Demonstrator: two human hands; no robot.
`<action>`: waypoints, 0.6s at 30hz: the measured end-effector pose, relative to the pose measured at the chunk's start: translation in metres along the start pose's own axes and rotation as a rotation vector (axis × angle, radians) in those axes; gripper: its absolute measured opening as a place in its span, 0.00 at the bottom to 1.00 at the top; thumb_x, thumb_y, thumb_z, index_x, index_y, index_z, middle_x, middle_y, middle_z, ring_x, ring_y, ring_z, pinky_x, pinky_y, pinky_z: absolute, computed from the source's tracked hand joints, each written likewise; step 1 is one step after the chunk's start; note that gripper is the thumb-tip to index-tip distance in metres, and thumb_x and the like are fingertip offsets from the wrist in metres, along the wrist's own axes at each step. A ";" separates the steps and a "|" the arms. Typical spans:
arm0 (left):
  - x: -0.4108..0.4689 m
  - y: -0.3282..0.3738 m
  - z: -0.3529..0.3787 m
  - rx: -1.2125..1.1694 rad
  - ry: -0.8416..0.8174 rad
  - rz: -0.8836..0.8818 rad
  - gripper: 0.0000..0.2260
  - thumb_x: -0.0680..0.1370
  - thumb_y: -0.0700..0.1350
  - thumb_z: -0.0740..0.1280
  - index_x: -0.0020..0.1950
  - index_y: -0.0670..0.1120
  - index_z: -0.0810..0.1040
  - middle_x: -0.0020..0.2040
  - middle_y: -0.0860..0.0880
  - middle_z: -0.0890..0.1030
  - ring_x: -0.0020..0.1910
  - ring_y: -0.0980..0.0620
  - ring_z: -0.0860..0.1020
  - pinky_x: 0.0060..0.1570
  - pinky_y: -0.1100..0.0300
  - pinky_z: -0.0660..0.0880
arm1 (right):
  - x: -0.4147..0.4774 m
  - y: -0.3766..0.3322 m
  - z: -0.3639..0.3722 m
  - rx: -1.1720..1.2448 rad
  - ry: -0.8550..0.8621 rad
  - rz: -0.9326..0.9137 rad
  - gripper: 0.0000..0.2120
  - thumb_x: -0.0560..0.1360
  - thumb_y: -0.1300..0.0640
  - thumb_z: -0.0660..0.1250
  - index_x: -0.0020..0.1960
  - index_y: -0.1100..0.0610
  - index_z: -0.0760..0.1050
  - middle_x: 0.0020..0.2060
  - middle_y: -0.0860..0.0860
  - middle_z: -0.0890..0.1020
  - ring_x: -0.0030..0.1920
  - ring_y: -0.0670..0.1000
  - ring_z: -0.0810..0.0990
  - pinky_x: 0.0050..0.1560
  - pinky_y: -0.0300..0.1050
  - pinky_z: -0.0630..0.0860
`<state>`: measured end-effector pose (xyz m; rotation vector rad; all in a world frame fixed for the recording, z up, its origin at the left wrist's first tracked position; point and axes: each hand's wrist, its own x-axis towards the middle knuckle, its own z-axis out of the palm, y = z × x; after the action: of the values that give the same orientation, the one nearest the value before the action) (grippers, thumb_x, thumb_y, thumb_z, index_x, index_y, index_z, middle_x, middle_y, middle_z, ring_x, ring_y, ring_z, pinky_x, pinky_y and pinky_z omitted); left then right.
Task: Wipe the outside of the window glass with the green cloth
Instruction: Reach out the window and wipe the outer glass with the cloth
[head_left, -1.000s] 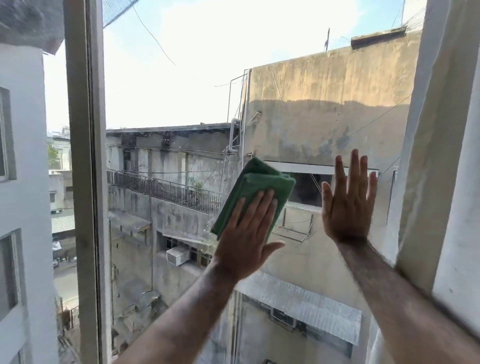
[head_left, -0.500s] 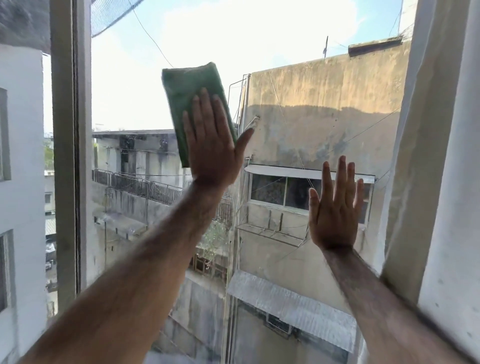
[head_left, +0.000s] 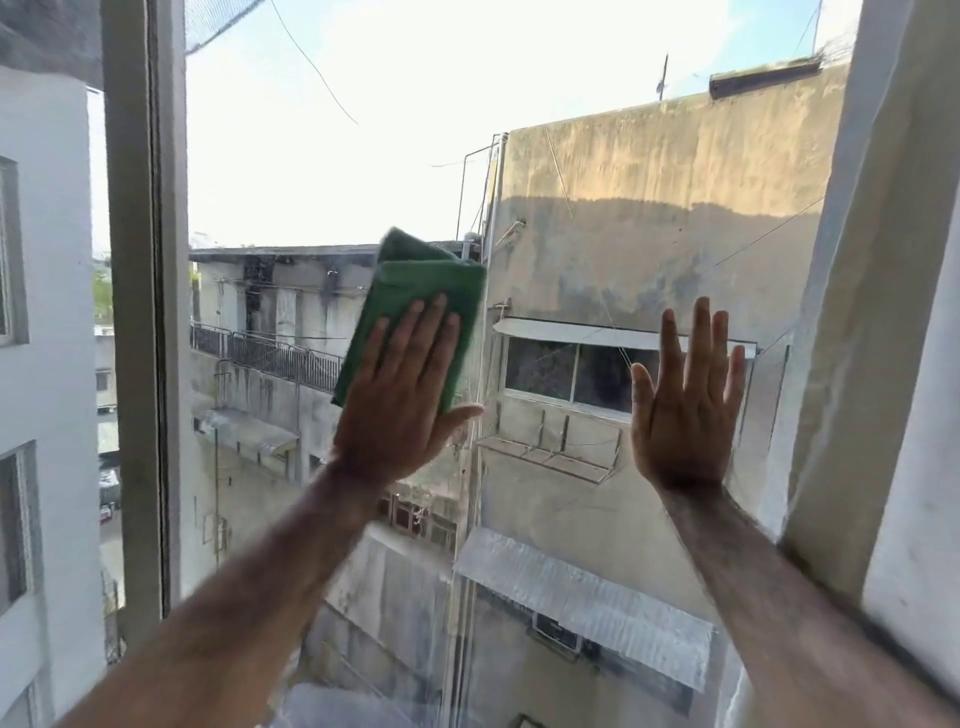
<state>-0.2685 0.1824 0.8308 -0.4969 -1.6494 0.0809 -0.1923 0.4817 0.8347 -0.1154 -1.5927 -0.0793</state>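
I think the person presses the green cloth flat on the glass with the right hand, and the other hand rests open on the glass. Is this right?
Not quite: the head view shows the left hand pressing the green cloth flat on the glass. The right hand is the one resting open on the glass, fingers spread, with nothing under it.

Upper-floor room at an open window in a dense built-up neighbourhood, pale window frame, stained concrete building opposite, railed balcony, metal awnings, overhead wires, street far below, hazy daytime sky
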 end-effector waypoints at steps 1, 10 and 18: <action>0.006 -0.012 -0.002 -0.019 0.000 -0.136 0.41 0.82 0.69 0.50 0.84 0.38 0.54 0.84 0.36 0.56 0.84 0.38 0.55 0.83 0.39 0.53 | -0.001 0.000 0.000 -0.004 0.001 0.001 0.29 0.90 0.45 0.51 0.88 0.54 0.54 0.88 0.59 0.55 0.88 0.59 0.53 0.87 0.64 0.55; 0.069 0.104 -0.009 -0.172 0.028 -0.391 0.46 0.80 0.73 0.46 0.83 0.37 0.55 0.83 0.35 0.56 0.83 0.36 0.55 0.83 0.38 0.49 | 0.000 0.000 0.002 -0.038 0.023 -0.009 0.29 0.90 0.46 0.53 0.88 0.54 0.55 0.87 0.59 0.56 0.88 0.59 0.54 0.87 0.64 0.55; -0.063 0.067 0.005 -0.072 -0.087 0.032 0.40 0.83 0.70 0.50 0.84 0.41 0.54 0.85 0.39 0.55 0.84 0.40 0.54 0.83 0.41 0.52 | 0.000 -0.002 -0.004 -0.024 0.006 0.000 0.29 0.90 0.45 0.50 0.88 0.54 0.56 0.87 0.59 0.57 0.88 0.59 0.54 0.87 0.63 0.54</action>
<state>-0.2513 0.2215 0.7493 -0.5814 -1.7342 0.0672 -0.1882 0.4792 0.8348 -0.1337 -1.5860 -0.0982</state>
